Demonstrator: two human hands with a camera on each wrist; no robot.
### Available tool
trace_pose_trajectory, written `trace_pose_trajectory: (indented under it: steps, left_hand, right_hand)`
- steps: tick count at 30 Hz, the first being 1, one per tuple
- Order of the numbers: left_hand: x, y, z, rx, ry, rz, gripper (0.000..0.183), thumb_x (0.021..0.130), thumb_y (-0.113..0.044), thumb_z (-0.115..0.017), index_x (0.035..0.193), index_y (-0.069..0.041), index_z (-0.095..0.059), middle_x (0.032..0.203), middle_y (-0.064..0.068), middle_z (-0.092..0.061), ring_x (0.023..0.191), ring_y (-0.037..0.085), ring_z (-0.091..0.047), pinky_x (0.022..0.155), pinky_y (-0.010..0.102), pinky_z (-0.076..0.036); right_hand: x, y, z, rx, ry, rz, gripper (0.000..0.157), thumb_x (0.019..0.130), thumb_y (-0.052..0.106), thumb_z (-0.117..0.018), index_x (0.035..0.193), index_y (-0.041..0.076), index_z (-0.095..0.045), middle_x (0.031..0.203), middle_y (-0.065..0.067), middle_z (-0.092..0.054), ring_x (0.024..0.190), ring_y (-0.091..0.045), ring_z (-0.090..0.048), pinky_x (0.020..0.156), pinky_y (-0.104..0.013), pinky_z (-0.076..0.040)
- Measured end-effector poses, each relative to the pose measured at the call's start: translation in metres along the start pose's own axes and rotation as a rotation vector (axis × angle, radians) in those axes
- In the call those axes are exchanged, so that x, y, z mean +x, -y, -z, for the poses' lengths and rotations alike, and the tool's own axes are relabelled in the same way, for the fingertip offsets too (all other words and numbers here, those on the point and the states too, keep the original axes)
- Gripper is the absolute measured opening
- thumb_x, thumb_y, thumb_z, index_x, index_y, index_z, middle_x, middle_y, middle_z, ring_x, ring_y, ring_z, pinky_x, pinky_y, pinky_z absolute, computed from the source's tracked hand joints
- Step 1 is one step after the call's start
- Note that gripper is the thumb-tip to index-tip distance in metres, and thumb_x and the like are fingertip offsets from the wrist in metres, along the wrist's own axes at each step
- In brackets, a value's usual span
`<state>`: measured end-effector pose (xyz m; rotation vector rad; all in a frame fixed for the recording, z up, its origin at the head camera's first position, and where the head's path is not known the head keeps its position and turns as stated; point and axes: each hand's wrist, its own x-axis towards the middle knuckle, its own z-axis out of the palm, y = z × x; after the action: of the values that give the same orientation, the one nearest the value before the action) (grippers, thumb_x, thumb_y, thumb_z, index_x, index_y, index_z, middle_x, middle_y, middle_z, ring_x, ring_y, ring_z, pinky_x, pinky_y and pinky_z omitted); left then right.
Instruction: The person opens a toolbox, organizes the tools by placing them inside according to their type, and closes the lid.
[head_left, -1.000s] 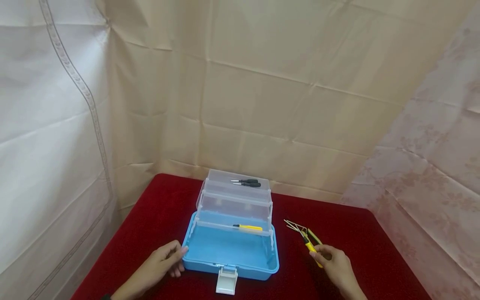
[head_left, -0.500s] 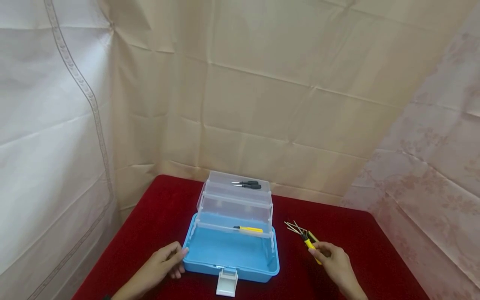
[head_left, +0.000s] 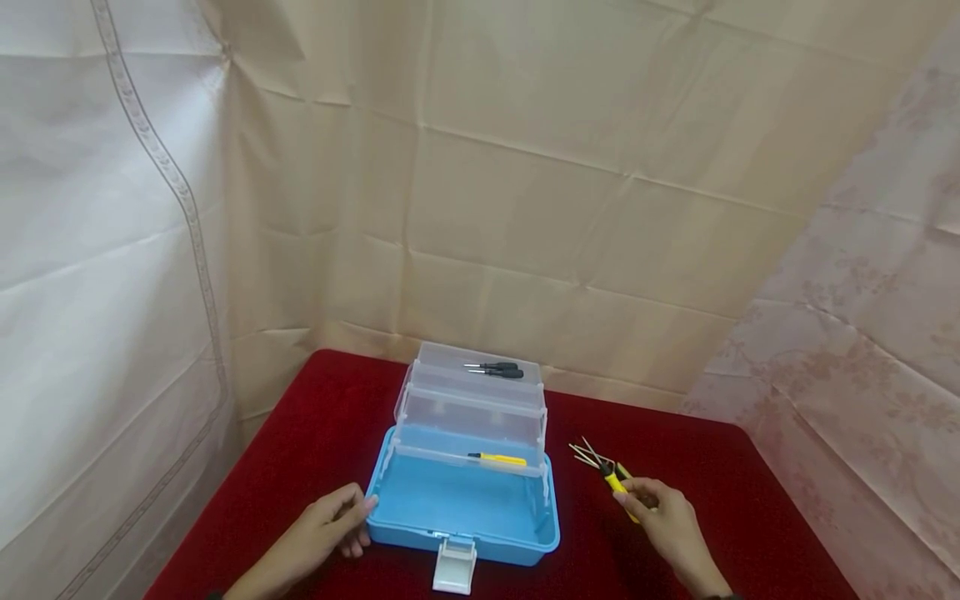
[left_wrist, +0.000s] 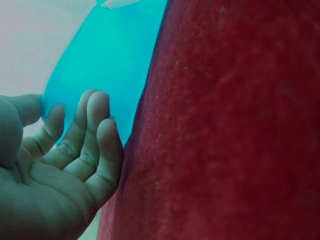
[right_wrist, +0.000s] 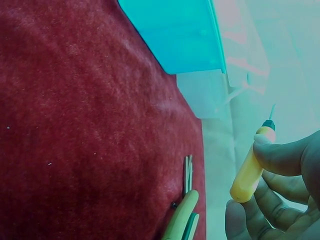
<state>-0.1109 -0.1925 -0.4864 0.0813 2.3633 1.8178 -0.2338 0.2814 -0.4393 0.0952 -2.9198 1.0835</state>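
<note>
A yellow-handled screwdriver (head_left: 617, 485) with a black collar and thin shaft is pinched between the thumb and fingers of my right hand (head_left: 666, 510), its tip pointing away and left. In the right wrist view a folding hex key set (right_wrist: 181, 215), yellow-green, lies on the cloth beside that hand, its metal keys out. My left hand (head_left: 330, 518) grips the front left corner of a blue toolbox (head_left: 453, 500), thumb on the rim and fingers (left_wrist: 110, 140) against the outer wall. The toolbox stands open, its clear trays raised at the back.
Two black-handled screwdrivers (head_left: 501, 369) lie in the top tray. A yellow tool with a dark tip (head_left: 502, 459) lies in the lower tray. The white latch (head_left: 453, 567) hangs at the front. Red cloth (head_left: 322, 425) covers the table; a beige curtain (head_left: 510, 208) rises behind.
My right hand has shifted slightly up and left with the screwdriver, whose shaft now points further away over the hex keys. My left hand stays at the toolbox corner.
</note>
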Motion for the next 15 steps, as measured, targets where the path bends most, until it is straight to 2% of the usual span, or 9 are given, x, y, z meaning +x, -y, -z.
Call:
trace_pose_trajectory:
  steps: [15]
  left_hand:
    - [-0.0008,0.0000,-0.0001,-0.004,0.001,0.000,0.042,0.101,-0.045,-0.049,0.095,-0.004,-0.050,0.081,0.010,-0.065,0.071,0.021,-0.063,0.064,0.035,-0.053]
  right_hand:
    - [0.0042,0.0070,-0.0015,-0.012,-0.020,0.024,0.032,0.087,0.033,-0.073,0.108,0.009,-0.070,0.089,-0.001,-0.066,0.076,-0.015,-0.056,0.057,-0.028,-0.046]
